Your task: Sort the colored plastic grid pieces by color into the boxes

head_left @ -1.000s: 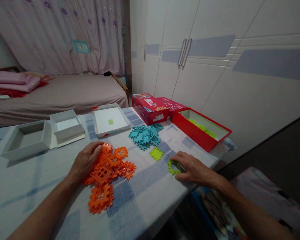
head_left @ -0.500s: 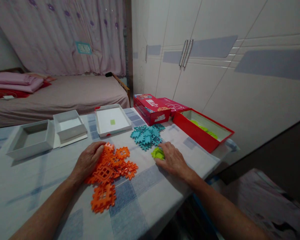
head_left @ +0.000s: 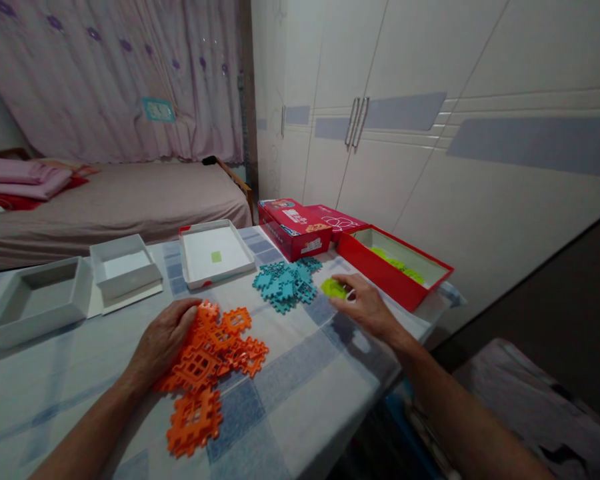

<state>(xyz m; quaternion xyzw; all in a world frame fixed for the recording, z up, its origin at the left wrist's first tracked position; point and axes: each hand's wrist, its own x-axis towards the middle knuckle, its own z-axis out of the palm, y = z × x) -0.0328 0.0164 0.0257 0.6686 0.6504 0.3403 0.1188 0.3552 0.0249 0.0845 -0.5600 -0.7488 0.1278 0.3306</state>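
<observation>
Between the fingertips of my right hand (head_left: 367, 308) are yellow-green interlocking plastic pieces (head_left: 334, 288), lifted a little off the cloth to the right of the blue heap. My left hand (head_left: 165, 337) lies at the left edge of a pile of orange interlocking pieces (head_left: 220, 347), its fingers laid along them and partly hidden. These orange pieces are flat, with toothed edges and window-like openings. Farther back, a heap of teal blue pieces (head_left: 285, 287) sits mid-table. More yellow-green pieces (head_left: 397, 265) lie inside the open red box (head_left: 380, 275) at the right.
A closed red box (head_left: 295, 230) and a red lid (head_left: 337, 219) stand by the white wardrobe (head_left: 320, 160). Two white boxes (head_left: 35, 293) and a shallow white lid (head_left: 215, 247) are at the left and back. A checked cloth (head_left: 290, 400) covers the table; its right edge is close to my right forearm.
My right hand has raised the yellow-green pieces off the table and carried them right, towards the open red box. My left hand stays at the orange pile. The view has shifted slightly.
</observation>
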